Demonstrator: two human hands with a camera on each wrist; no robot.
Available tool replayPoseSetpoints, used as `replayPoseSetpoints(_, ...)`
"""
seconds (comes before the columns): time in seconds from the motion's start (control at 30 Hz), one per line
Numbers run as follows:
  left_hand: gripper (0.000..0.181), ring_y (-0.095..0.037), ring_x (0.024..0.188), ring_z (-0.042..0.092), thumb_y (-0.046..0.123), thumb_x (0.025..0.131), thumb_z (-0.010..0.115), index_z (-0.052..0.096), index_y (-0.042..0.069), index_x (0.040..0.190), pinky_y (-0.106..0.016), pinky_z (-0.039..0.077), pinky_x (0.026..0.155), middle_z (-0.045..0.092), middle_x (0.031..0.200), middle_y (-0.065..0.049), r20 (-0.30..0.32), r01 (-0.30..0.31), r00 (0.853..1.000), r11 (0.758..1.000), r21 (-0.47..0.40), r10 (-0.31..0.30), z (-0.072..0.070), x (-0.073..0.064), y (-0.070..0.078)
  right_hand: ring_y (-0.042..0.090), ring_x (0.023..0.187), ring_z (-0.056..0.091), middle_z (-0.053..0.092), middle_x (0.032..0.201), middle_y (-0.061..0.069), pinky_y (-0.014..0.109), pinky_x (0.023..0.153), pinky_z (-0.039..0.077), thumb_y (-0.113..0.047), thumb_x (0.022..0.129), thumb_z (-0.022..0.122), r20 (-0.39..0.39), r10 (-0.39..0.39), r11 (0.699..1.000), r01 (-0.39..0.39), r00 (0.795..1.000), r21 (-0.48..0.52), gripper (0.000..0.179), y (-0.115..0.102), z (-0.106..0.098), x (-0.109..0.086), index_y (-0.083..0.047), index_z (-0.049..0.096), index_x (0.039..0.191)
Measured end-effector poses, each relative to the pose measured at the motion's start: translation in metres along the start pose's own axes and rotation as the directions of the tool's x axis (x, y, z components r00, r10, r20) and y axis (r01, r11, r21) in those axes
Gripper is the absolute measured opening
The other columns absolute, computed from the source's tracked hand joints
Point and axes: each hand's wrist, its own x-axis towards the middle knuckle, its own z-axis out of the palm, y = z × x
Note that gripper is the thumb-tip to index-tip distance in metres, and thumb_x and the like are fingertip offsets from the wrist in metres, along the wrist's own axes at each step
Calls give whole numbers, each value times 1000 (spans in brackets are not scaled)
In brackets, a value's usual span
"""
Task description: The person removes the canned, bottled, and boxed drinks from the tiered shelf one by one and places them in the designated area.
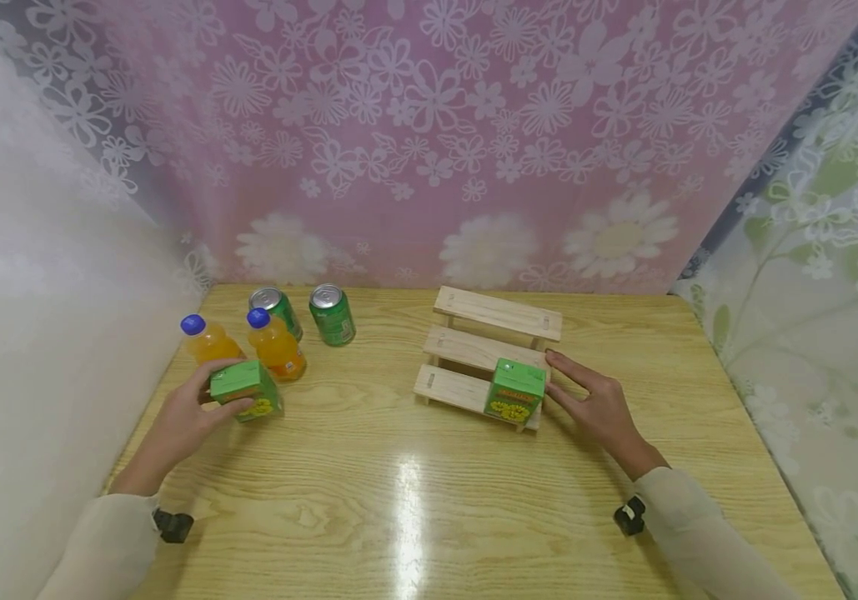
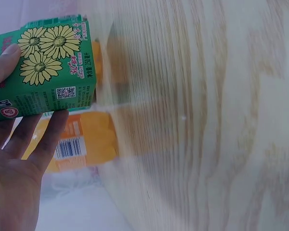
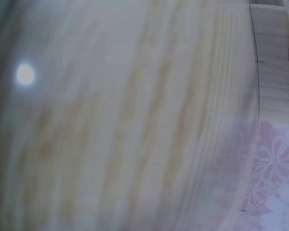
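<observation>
My left hand (image 1: 187,417) grips a green drink carton (image 1: 244,383), thumb on the near side and fingers across the far side. Yellow flowers are printed on the carton's front, plain in the left wrist view, where it is held close over the table. A second green carton (image 1: 516,390) stands on the lowest step, at the right end of a three-step wooden rack (image 1: 492,350). My right hand (image 1: 599,408) is at that end of the rack, its extended fingers and thumb right beside the carton. Only a sliver of this hand shows in the right wrist view.
Two orange drink bottles with blue caps, one nearer the middle (image 1: 275,346) and one further left (image 1: 207,337), stand behind the left hand. Two green cans stand behind them, one at the right (image 1: 333,317), one partly hidden (image 1: 282,308). A flowered curtain (image 1: 429,167) backs the table (image 1: 353,483).
</observation>
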Motion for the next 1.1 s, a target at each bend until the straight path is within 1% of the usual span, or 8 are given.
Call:
replayPoseSetpoints(0.07,63,6,114,56,29,100,83,54,12,153,-7,47,91,67,141,-18,-14,1,1000,1000,5,-1,-2,-1,-2,12,129,64,73,140,16,1,107,40,6,81,91,1,-3,1000,3,1000,0,64,0,-1,0,-5,73,142)
replayPoseSetpoints(0.13,63,10,111,54,29,100,83,54,11,153,-7,46,91,68,140,-18,-20,2,1000,1000,12,-2,-3,-1,-3,11,129,63,73,140,17,1,107,40,6,81,91,0,-6,1000,6,1000,-1,64,0,-1,0,-5,73,141)
replayPoseSetpoints(0.4,64,-37,124,64,27,101,82,51,9,154,-12,47,90,68,139,-23,-1,45,999,999,18,-45,-6,-2,-9,5,130,60,73,140,17,1,107,40,5,81,91,3,-3,1000,3,1000,-3,64,-1,-2,-1,-6,73,142)
replayPoseSetpoints(0.73,64,-42,123,66,28,101,82,50,8,153,-12,49,89,68,137,-25,-3,45,999,999,25,-45,-6,-2,-14,1,131,58,73,141,17,2,107,41,7,81,91,2,-9,1000,9,1000,6,65,-1,-2,0,-5,72,142)
replayPoseSetpoints(0.83,65,-44,123,66,28,101,82,50,7,153,-23,55,93,68,138,-26,-2,52,999,998,24,-52,-5,-2,-15,4,131,60,73,141,17,2,107,41,7,81,90,1,-11,1000,11,1000,10,64,-1,-2,1,-4,72,142)
replayPoseSetpoints(0.93,66,-45,125,65,29,101,82,49,6,154,-43,60,98,66,139,-27,2,68,998,998,17,-68,-4,-2,-16,6,130,61,73,141,17,2,107,41,7,81,90,-2,-16,1000,16,1000,12,64,-1,-2,1,-4,72,142)
replayPoseSetpoints(1.0,66,-45,125,65,29,102,81,48,6,154,-46,60,99,66,139,-28,5,78,997,997,10,-78,-4,-3,-17,7,130,62,73,140,16,3,107,41,7,81,90,-5,-19,1000,19,1000,13,64,0,-1,1,-4,73,141)
replayPoseSetpoints(1.1,67,-45,126,64,29,102,81,47,6,155,-29,59,96,65,140,-28,12,87,996,996,-8,-87,-4,-4,-17,13,130,65,73,140,16,3,107,41,7,81,91,-5,-23,1000,23,1000,7,64,0,0,1,-4,73,141)
